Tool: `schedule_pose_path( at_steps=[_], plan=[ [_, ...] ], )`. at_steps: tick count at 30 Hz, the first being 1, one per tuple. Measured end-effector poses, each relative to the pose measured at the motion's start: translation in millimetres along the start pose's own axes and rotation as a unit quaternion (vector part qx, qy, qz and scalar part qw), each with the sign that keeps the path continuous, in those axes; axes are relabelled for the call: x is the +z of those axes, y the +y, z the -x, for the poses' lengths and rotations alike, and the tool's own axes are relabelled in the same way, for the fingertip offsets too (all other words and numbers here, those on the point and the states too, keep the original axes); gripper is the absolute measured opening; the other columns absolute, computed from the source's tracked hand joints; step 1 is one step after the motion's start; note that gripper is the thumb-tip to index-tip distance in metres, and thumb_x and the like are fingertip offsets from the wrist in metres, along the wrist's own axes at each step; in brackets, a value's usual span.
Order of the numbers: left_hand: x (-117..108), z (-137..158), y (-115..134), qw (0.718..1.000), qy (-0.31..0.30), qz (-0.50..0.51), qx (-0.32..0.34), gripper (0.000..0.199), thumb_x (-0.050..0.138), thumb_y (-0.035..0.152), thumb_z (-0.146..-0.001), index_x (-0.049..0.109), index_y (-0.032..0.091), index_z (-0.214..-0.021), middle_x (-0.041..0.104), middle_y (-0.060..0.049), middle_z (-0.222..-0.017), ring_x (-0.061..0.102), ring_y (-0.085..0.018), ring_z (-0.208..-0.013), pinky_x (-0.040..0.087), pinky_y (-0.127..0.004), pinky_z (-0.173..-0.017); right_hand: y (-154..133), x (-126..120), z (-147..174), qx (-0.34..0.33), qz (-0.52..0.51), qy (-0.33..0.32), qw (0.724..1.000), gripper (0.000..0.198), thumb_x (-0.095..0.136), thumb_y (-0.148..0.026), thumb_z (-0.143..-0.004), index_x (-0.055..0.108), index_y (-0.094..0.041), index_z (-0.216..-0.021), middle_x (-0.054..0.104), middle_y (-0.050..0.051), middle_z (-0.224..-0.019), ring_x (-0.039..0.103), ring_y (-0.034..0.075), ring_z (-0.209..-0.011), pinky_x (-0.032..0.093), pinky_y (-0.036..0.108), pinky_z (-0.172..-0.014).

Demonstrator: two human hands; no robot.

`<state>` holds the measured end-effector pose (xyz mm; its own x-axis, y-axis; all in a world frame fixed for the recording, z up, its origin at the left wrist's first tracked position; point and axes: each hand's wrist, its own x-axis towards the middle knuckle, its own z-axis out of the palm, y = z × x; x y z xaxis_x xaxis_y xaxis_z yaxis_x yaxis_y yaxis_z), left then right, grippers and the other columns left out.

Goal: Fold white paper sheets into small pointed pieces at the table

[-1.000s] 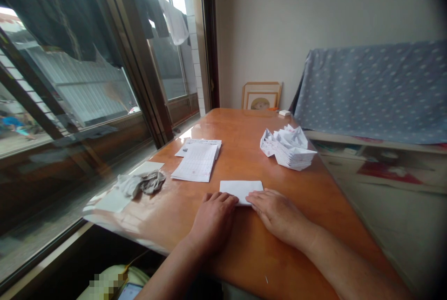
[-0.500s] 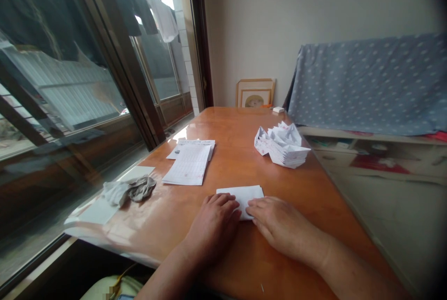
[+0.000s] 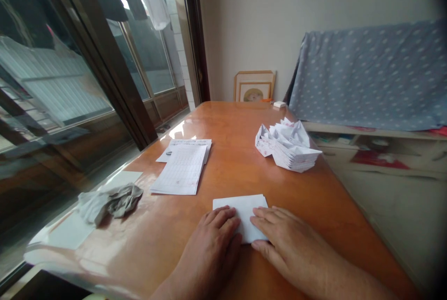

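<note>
A folded sheet of white paper [image 3: 246,216] lies on the brown table in front of me. Across its left part rests my left hand [image 3: 218,235], fingers laid flat on the paper. My right hand [image 3: 279,232] presses on the right part, its fingers stretched out and the thumb along the near edge. Both palms hide parts of the paper's sides. Beyond my left hand is a stack of printed sheets [image 3: 181,170]. Farther off on the right sits a bundle of folded white paper pieces [image 3: 288,146] with pointed tips.
Grey crumpled cloths [image 3: 120,202] lie at the table's left edge by a pale sheet [image 3: 71,231]. A small white box [image 3: 279,104] stands at the far end of the table [image 3: 230,123]. Glass doors [image 3: 115,72] run along the left; a blue dotted cloth [image 3: 363,76] hangs at right.
The view has tilted down and come closer to the table. Both hands stay on the folded paper, with the right fingers lying a little farther from the left ones.
</note>
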<state>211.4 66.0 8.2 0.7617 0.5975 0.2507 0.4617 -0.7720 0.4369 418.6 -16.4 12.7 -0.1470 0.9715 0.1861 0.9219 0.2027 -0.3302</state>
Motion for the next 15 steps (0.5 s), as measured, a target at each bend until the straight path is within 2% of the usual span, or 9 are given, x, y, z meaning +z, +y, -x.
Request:
schedule_pose_path(
  at_steps=[6,12,15],
  plan=[
    [4.7,0.1,-7.0,1.000,0.019,-0.003,0.025,0.028,0.054,0.016,-0.092,0.064,0.021,-0.118,0.065,-0.010,-0.127,0.057,-0.026,-0.124,0.050,-0.046,-0.107,5.1,3.5,1.4,-0.027,0.023,0.026,0.999,0.039,0.064,-0.028,-0.089,0.067,-0.019,-0.127,0.067,0.013,-0.132,0.063,0.033,-0.120,0.051,0.052,-0.106],
    [4.7,-1.9,-11.8,0.999,0.025,-0.009,0.029,0.027,0.058,0.018,-0.091,0.064,0.022,-0.117,0.066,-0.010,-0.126,0.059,-0.027,-0.122,0.053,-0.046,-0.104,7.1,1.7,3.8,-0.034,-0.003,0.032,0.999,0.048,0.064,-0.033,-0.089,0.061,-0.028,-0.136,0.064,0.010,-0.137,0.061,0.035,-0.124,0.052,0.053,-0.106],
    [5.9,-2.8,-14.4,0.999,0.029,-0.015,0.034,0.028,0.059,0.020,-0.091,0.064,0.022,-0.118,0.067,-0.010,-0.125,0.060,-0.027,-0.121,0.055,-0.045,-0.103,12.4,7.1,3.8,-0.044,0.013,0.018,0.999,0.052,0.066,-0.033,-0.088,0.059,-0.026,-0.140,0.061,0.012,-0.140,0.061,0.036,-0.125,0.053,0.054,-0.105]
  ],
)
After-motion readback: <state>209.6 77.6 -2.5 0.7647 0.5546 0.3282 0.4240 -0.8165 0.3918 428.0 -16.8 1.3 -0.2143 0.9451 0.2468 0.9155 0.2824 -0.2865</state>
